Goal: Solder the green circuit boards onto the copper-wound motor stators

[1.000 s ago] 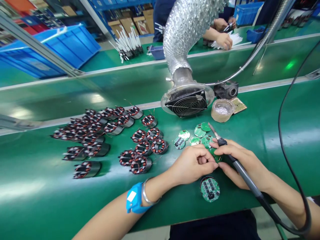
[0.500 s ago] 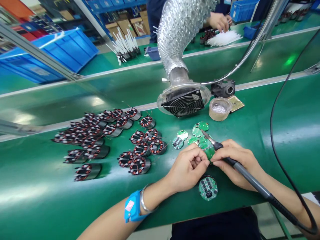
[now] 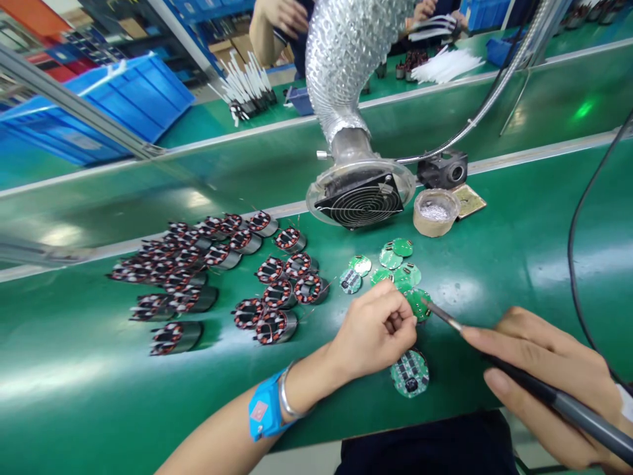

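My right hand [image 3: 539,376] grips a soldering iron [image 3: 558,402] like a pen. The iron's metal tip meets the edge of a round green circuit board [image 3: 418,303]. My left hand [image 3: 378,326] is closed in a pinch right beside that board, its fingertips at the board's lower edge. Whatever those fingers hold is hidden. Nearer to me lies another round circuit board [image 3: 409,373] with black chips facing up. Several more green boards [image 3: 408,274] lie loosely grouped just beyond my left hand. A blue wrist strap [image 3: 270,410] is on my left forearm.
Several motor stators [image 3: 277,295] with copper windings stand left of my hands. A fume extractor [image 3: 363,198] on a silver duct overhangs the bench, near a round tub [image 3: 435,211] of shiny material. The iron's black cable [image 3: 573,244] runs at right. A person's hand [image 3: 287,16] shows across the bench.
My right hand has drawn back to the right and toward me, bringing the iron's tip down from the farther boards onto the nearer one. My left hand has barely moved.
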`<state>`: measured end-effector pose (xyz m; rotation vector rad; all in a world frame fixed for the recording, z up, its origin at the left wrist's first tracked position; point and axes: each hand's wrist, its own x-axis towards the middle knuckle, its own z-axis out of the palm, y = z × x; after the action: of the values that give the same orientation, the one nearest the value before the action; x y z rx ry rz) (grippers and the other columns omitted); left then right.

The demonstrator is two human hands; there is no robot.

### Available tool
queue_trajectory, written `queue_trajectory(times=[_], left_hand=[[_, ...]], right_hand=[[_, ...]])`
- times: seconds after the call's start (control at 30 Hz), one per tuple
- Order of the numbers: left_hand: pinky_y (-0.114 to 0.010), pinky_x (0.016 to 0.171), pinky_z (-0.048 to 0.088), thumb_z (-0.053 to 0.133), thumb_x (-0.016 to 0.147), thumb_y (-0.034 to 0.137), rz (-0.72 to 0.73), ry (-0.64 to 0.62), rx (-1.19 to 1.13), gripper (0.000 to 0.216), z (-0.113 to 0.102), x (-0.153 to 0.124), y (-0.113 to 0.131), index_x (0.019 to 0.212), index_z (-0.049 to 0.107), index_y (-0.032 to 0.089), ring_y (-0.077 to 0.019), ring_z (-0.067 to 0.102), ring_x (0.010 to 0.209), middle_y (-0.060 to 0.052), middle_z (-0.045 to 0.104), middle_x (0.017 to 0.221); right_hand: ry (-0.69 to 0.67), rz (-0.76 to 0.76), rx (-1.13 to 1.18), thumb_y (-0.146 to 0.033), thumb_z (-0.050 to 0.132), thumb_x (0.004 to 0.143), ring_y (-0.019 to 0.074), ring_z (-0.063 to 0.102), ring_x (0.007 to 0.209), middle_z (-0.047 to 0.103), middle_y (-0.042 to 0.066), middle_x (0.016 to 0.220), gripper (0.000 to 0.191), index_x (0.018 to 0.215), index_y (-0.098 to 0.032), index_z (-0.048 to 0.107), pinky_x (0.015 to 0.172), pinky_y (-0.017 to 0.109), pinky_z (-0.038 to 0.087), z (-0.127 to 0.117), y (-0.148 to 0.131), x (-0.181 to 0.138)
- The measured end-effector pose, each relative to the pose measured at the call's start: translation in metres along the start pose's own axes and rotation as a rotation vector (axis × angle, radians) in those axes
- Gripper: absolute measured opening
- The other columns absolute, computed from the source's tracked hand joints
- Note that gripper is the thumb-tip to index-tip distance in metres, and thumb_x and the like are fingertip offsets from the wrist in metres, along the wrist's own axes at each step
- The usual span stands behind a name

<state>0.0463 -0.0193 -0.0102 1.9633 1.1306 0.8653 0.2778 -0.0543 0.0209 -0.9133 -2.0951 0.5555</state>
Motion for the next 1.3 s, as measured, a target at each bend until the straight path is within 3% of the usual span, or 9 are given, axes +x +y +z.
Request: queue_trajectory(times=[0.2,0.43,0.73,0.87,1.03,1.1,1.2,1.3], left_hand=[[-0.017,0.048,0.043,0.057,0.076,0.009,0.025,0.019,0.025,0.009,0.002,0.000,-0.001,0.068,0.058,0.013,-0.0070,0.051,0.054,-0.001,0.051,0.068],[-0.017,0.047,0.044,0.056,0.078,0.010,0.055,0.037,0.047,0.008,0.005,-0.002,-0.003,0.071,0.057,0.014,-0.0063,0.050,0.052,0.000,0.051,0.070],[-0.017,0.048,0.044,0.055,0.078,0.010,0.057,0.035,0.093,0.009,0.005,-0.003,-0.001,0.071,0.055,0.016,-0.0063,0.051,0.053,0.001,0.051,0.071],[-0.017,0.049,0.045,0.054,0.079,0.011,0.051,0.022,0.083,0.010,0.004,-0.002,-0.001,0.071,0.056,0.016,-0.0063,0.051,0.053,0.000,0.051,0.071],[-0.017,0.050,0.044,0.054,0.079,0.010,0.071,0.008,0.086,0.009,0.003,-0.002,-0.001,0.072,0.056,0.015,-0.0070,0.051,0.055,0.000,0.051,0.072],[-0.017,0.051,0.044,0.054,0.079,0.010,0.087,0.008,0.099,0.009,0.003,-0.001,-0.001,0.072,0.056,0.015,-0.0074,0.051,0.055,0.000,0.050,0.071],[-0.017,0.051,0.043,0.054,0.080,0.010,0.121,0.021,0.124,0.010,0.002,0.000,-0.001,0.072,0.055,0.016,-0.0075,0.051,0.056,0.000,0.050,0.070],[-0.018,0.051,0.041,0.053,0.083,0.012,0.183,0.018,0.244,0.010,-0.002,-0.004,-0.005,0.075,0.056,0.016,-0.0087,0.052,0.059,0.000,0.052,0.071]], right_hand=[[-0.009,-0.014,-0.006,-0.005,0.050,0.078,0.0134,0.055,0.058,0.060,0.003,0.069,0.033,0.107,-0.013,0.065,0.052,0.028,0.046,0.004,-0.003,-0.003],[0.000,-0.033,-0.018,-0.004,0.051,0.077,0.0122,0.054,0.057,0.061,0.003,0.070,0.031,0.104,-0.012,0.065,0.051,0.026,0.046,0.008,0.000,0.001],[-0.024,-0.066,-0.045,-0.007,0.053,0.078,0.0183,0.060,0.060,0.064,0.005,0.073,0.038,0.112,-0.019,0.062,0.052,0.033,0.049,0.009,0.006,-0.005],[-0.019,-0.012,-0.053,-0.009,0.053,0.080,0.0214,0.065,0.070,0.067,0.007,0.082,0.037,0.113,-0.021,0.063,0.056,0.035,0.051,0.000,0.001,-0.006],[0.068,-0.025,-0.083,-0.005,0.055,0.083,0.0145,0.060,0.055,0.065,-0.001,0.068,0.045,0.124,-0.024,0.057,0.050,0.027,0.049,0.002,0.010,0.010],[0.064,-0.038,-0.085,-0.004,0.057,0.084,0.0133,0.065,0.063,0.070,-0.001,0.078,0.042,0.120,-0.025,0.057,0.059,0.025,0.053,0.011,0.020,0.021],[-0.104,-0.099,0.018,-0.008,0.060,0.083,0.0196,0.067,0.101,0.071,0.006,0.100,0.030,0.110,-0.021,0.057,0.086,0.030,0.055,0.027,0.036,0.036],[-0.244,-0.089,0.109,-0.008,0.057,0.083,0.0188,0.065,0.107,0.069,0.008,0.105,0.025,0.106,-0.020,0.056,0.090,0.031,0.054,0.037,0.046,0.043]])
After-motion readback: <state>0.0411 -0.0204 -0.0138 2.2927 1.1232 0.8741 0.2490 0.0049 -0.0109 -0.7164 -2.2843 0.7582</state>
